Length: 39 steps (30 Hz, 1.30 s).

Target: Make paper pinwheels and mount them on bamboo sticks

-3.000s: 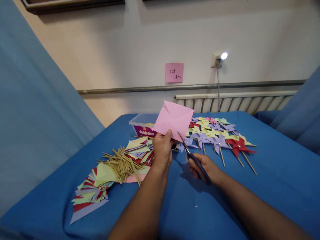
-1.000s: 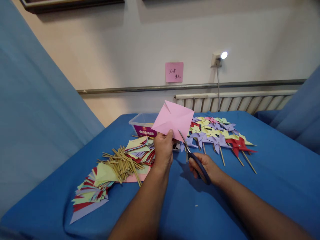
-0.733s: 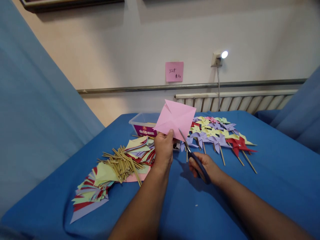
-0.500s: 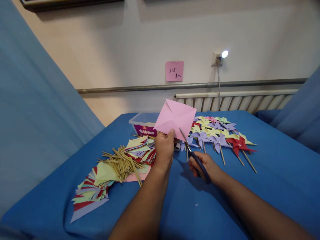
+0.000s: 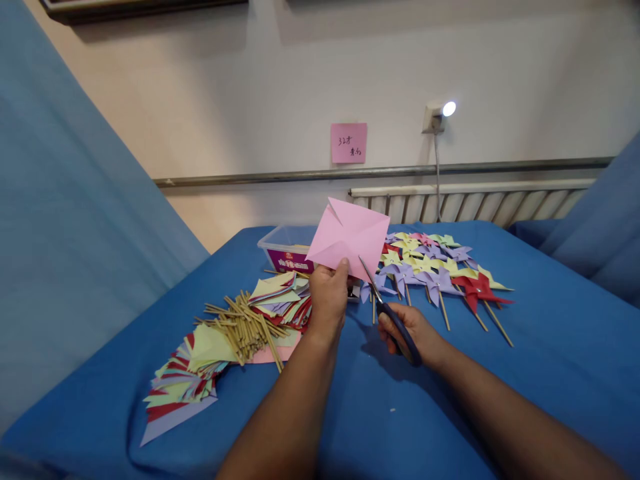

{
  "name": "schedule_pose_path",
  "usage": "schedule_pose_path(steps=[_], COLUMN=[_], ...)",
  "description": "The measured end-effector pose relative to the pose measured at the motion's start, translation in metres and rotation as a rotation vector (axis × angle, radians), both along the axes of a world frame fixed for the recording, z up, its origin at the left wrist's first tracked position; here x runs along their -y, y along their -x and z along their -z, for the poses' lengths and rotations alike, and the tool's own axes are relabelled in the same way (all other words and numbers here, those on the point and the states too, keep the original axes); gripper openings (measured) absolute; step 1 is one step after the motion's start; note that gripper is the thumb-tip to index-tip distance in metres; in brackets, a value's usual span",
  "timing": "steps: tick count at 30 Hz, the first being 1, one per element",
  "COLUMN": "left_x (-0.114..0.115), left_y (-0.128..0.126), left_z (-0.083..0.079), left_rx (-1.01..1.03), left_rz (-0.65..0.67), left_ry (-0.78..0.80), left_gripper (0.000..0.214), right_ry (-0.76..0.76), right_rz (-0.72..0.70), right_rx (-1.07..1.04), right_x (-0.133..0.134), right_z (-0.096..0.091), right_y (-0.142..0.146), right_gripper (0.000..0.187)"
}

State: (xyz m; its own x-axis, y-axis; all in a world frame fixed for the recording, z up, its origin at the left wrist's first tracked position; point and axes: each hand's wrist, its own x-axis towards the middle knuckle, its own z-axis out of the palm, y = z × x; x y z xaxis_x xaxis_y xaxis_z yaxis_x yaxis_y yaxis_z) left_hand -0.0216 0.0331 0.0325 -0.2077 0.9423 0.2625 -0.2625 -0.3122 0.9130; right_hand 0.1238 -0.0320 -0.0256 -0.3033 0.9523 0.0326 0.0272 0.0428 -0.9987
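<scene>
A square sheet of pink paper, with crease lines and a slit at its top corner, is pinched by its lower edge in my left hand. My right hand grips the dark-handled scissors. Their blades meet the paper's lower right corner and look nearly closed. Both hands are raised above the blue cloth. Behind and to the right lie several finished paper pinwheels on sticks, among them a red pinwheel and a purple pinwheel.
On the left lie a heap of short wooden sticks, a fanned stack of coloured paper and another paper stack. A clear plastic box stands behind. The blue-covered table reaches the wall with its radiator.
The pink paper has shifted very slightly to the left. Both hands and the scissors stay almost where they were.
</scene>
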Motion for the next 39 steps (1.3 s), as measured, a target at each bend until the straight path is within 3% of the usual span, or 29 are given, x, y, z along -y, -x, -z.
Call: schedule_pose_path(steps=[22,31,39], left_x=[-0.0020,-0.0025,-0.0010], left_y=[0.0031,0.0043,0.0036], left_z=[0.0002,0.0013,0.0011], left_rx=[-0.052,-0.071,-0.097], left_rz=[0.016,0.024,0.038], left_ry=[0.043,0.029,0.043], left_gripper=[0.030,0.028,0.029], right_ry=[-0.037,-0.033,-0.077], right_rz=[0.001,0.008,0.017], right_rx=[0.038,0.014,0.058], right_x=[0.0001,-0.0014,0.0013], right_z=[-0.0052,0.0019,-0.0049], right_y=[-0.0023,-0.0018,-0.0015], right_gripper=[0.043,0.041,0.043])
